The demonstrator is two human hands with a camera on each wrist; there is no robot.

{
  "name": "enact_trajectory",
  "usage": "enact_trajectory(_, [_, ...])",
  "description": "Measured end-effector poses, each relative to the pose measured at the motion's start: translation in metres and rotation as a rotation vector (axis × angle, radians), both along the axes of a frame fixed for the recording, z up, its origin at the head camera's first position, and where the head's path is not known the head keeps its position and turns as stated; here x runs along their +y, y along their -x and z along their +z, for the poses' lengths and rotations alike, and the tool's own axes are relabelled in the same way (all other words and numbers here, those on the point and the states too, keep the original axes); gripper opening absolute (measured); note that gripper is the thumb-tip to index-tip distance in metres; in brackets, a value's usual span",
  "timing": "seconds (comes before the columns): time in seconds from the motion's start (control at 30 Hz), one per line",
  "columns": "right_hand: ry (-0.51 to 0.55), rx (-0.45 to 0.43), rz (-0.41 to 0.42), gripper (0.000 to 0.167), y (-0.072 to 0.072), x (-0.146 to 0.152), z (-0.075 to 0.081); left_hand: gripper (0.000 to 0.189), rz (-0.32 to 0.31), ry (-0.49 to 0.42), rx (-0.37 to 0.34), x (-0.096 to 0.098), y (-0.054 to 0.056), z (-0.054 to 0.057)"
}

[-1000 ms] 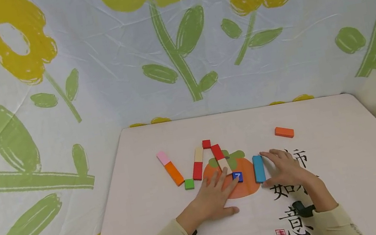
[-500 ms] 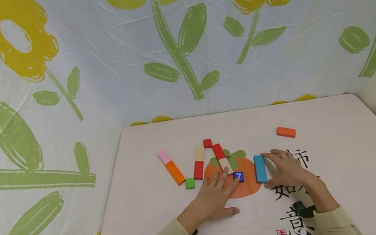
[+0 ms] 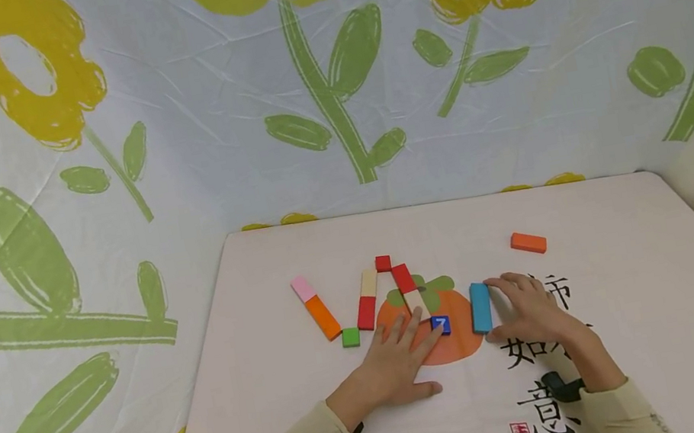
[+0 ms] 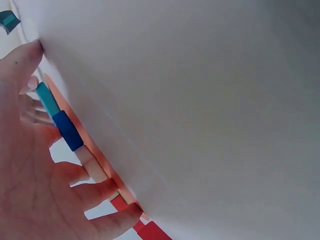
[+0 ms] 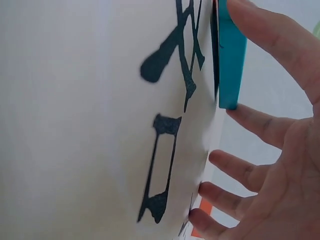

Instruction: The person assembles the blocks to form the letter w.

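A light-blue block (image 3: pixel 480 308) lies at the right edge of the printed persimmon. My right hand (image 3: pixel 530 312) pinches it by its two ends with thumb and index finger; in the right wrist view the other fingers of that hand are spread off the blue block (image 5: pixel 231 60). My left hand (image 3: pixel 396 366) lies flat with fingers spread. Its fingertips touch the cream block (image 3: pixel 415 303) and a dark-blue cube (image 3: pixel 440 324) marked 7. In the left wrist view the dark-blue cube (image 4: pixel 68 131) stands beside the fingers.
Left of the hands, a zigzag of blocks holds a pink block (image 3: pixel 302 288), an orange block (image 3: pixel 322 317), a green cube (image 3: pixel 350 337), a red block (image 3: pixel 366 313) and a red cube (image 3: pixel 383 263). An orange-red block (image 3: pixel 528 242) lies alone at the back right of the table (image 3: pixel 271 416).
The light-blue block has shifted slightly away from me and turned a little under my right hand. My left hand has stayed in place.
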State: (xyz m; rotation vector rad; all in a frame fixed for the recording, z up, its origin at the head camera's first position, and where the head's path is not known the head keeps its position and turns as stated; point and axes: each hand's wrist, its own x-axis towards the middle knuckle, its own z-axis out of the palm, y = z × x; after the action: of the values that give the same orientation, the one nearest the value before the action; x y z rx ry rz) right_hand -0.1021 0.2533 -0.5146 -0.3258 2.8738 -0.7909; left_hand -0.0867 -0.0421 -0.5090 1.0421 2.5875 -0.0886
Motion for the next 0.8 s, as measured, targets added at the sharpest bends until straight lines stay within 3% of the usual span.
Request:
enact_trajectory(0.5, [0.085, -0.012, -0.15, 0.088, 0.01, -0.019, 0.009, 0.091, 0.005, -0.007, -0.013, 0.0, 0.001, -0.004])
enact_trajectory(0.8, [0.095, -0.024, -0.133, 0.086, 0.018, -0.031, 0.006, 0.092, 0.005, -0.009, -0.017, -0.001, 0.001, -0.003])
